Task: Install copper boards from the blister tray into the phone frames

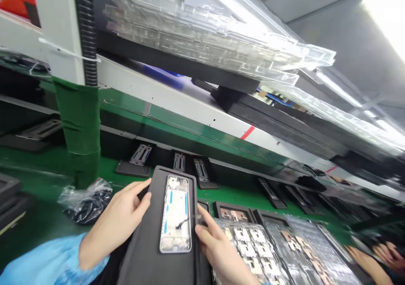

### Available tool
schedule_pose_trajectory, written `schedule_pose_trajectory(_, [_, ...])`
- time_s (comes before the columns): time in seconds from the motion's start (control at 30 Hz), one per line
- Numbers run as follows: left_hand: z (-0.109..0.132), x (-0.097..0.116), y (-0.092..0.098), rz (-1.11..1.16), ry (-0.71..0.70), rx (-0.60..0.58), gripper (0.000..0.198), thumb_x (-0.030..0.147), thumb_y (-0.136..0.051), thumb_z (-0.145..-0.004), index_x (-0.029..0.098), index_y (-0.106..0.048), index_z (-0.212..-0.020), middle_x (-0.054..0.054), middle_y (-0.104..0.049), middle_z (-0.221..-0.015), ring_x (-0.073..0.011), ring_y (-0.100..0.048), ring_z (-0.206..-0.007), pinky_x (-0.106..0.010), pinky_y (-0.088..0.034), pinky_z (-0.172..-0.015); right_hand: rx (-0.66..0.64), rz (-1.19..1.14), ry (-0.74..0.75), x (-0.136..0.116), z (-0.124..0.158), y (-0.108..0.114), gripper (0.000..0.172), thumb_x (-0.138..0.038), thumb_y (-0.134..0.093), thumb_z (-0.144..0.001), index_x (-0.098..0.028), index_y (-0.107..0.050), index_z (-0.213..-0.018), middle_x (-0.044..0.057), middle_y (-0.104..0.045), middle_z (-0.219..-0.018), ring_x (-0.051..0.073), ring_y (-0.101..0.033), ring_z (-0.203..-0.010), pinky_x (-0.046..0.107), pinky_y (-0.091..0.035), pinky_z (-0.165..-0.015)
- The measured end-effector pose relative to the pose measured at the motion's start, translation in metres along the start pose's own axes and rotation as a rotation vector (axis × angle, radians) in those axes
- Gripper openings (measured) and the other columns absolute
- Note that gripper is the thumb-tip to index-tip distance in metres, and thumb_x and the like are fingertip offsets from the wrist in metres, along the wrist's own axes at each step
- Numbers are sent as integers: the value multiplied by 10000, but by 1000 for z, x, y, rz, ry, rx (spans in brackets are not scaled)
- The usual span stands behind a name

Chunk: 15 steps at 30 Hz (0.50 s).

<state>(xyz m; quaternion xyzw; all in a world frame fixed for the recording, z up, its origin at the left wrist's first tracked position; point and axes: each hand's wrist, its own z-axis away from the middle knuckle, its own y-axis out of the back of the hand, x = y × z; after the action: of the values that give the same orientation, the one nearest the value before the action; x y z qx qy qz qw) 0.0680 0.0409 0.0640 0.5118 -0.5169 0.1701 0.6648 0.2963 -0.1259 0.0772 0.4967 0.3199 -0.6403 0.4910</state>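
A dark carrier tray [148, 234] lies in front of me on the green bench, tilted away. A silver phone frame [176, 213] with blue strips and a small black cable sits in its recess. My left hand [117, 221] grips the tray's left edge, thumb on top. My right hand [215, 245] holds the tray's right edge, with the index finger pointing toward the phone frame's right side.
A crumpled plastic bag [84, 200] lies left of the tray beside a green-wrapped post [79, 128]. More carriers with phone frames [141, 155] line the conveyor behind. Clear trays of small parts [253, 247] sit to the right. Another person's hands [376, 255] work at far right.
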Motion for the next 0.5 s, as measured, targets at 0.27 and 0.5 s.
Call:
schedule_pose_trajectory(0.27, [-106, 29, -21, -23, -1, -243, 339, 444, -622, -1067, 160, -684, -1243, -78, -739, -1132, -223, -742, -941, -404, -630, -849, 454, 266, 22, -45, -26, 164, 704, -615, -741, -796, -263, -673, -1402, 78, -807, -1207, 303, -767, -1070, 434, -586, -981])
schedule_pose_trajectory(0.5, [-186, 5, -66, -326, 237, -349, 310, 340, -708, -1026, 165, -667, -1278, -98, -694, -1251, -247, -717, -1045, -433, -630, -884, 794, 851, 75, -50, -101, 316, 405, -438, -672, -1029, -182, -649, -1342, 110, -694, -1332, 264, -715, -1125, 487, -598, -969])
